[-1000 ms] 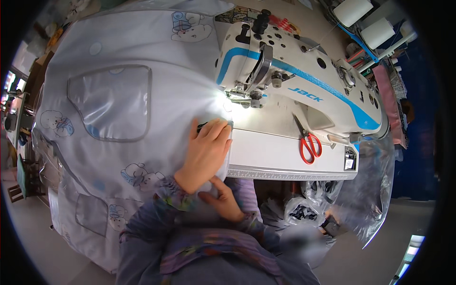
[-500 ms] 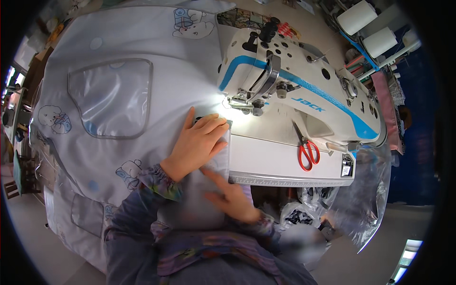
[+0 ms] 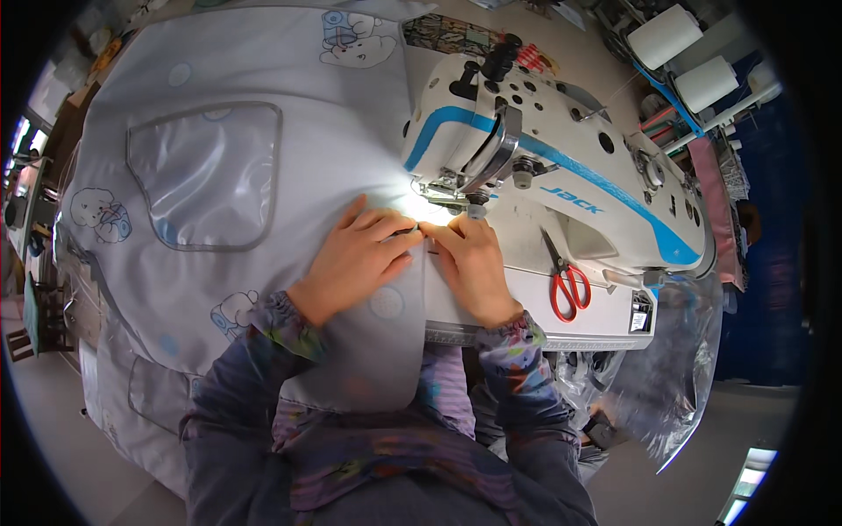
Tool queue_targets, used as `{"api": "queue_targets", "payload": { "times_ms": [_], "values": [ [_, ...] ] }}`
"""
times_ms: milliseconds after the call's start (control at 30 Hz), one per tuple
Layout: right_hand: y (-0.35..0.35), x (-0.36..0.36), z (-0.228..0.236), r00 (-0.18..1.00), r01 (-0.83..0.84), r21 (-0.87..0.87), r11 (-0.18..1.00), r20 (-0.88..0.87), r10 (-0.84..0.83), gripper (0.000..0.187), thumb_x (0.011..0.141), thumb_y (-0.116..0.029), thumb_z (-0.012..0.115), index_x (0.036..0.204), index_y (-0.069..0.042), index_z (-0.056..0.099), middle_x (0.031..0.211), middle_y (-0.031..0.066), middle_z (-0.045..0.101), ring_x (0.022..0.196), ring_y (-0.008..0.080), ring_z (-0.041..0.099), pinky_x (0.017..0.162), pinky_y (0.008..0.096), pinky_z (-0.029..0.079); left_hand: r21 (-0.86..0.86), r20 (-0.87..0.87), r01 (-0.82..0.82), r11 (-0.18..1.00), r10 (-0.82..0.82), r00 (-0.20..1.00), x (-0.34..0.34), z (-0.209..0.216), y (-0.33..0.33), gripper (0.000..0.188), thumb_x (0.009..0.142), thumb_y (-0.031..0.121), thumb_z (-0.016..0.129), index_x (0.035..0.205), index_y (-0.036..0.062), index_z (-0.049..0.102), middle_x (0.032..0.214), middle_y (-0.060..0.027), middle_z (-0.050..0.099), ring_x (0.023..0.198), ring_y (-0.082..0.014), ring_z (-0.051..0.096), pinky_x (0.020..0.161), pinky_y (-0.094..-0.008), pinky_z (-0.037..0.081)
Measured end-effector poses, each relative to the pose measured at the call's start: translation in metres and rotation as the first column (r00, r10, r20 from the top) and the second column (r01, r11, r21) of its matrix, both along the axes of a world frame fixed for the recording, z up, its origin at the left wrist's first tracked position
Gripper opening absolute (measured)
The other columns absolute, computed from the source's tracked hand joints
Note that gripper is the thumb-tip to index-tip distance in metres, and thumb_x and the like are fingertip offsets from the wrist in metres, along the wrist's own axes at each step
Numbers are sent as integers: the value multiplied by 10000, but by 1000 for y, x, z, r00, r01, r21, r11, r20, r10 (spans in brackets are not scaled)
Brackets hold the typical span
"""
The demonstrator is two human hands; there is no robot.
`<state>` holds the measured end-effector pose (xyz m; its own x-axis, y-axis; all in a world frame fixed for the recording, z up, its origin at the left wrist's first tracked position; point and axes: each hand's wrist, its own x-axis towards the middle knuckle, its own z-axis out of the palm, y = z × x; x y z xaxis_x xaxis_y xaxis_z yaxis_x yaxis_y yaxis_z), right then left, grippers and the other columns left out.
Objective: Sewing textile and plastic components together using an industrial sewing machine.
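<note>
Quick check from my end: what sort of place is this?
Probably a sewing workshop: there's a white-and-blue sewing machine, large white thread cones, and printed grey fabric spread out beside the machine.

Left hand (image 3: 355, 263) resting on grey fabric (image 3: 333, 140) with printed bears, right hand (image 3: 472, 267) at the fabric's edge, fingertips of both hands meeting near the lighted needle area of a white-and-blue sewing machine (image 3: 588, 180), red-handled scissors (image 3: 571, 294) lying beside.
</note>
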<state>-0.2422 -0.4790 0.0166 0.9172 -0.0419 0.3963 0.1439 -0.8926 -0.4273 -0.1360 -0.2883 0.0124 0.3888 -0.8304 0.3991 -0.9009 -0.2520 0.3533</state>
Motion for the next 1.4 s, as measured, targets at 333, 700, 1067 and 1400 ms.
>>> {"api": "queue_targets", "payload": {
  "times_ms": [333, 700, 1067, 1400],
  "values": [
    [-4, 18, -15, 988, 153, -188, 970, 61, -144, 336, 867, -91, 651, 1171, -221, 711, 731, 105, 618, 655, 326, 588, 630, 432, 478, -38, 83, -65, 997, 68, 994, 23, -4, -18, 233, 852, 178, 692, 1083, 203, 684, 1144, 89, 637, 1127, -157, 571, 1143, -534, 351],
    [-8, 17, -13, 983, 159, -117, 980, 111, -146, 258, 867, -100, 684, 1111, -172, 724, 842, 117, 657, 677, 328, 625, 619, 428, 508, -7, 194, -51, 999, 52, 980, 45, -13, -24, 196, 832, 139, 684, 1027, 154, 693, 1199, 33, 639, 1248, -208, 511, 1153, -574, 322],
    [-11, 10, 1, 988, -153, -6, 988, -7, 153, 387, 887, -125, 671, 1268, -69, 636, 1298, 111, 640, 1075, 289, 626, 877, 386, 442, 207, 29, 157, 966, -166, 986, -143, -24, 104, 597, 810, 203, 701, 1392, 163, 572, 1366, -62, 593, 1301, -273, 534, 1115, -540, 369],
    [-10, 10, 4, 982, -170, 72, 983, -67, 175, 409, 886, -130, 676, 1287, -65, 629, 1321, 139, 628, 1153, 301, 604, 907, 389, 429, 218, -132, 71, 973, -43, 990, -79, 20, 163, 420, 795, 83, 638, 1208, 136, 693, 1231, -103, 667, 1164, -284, 640, 1016, -510, 489]
  ]
}}
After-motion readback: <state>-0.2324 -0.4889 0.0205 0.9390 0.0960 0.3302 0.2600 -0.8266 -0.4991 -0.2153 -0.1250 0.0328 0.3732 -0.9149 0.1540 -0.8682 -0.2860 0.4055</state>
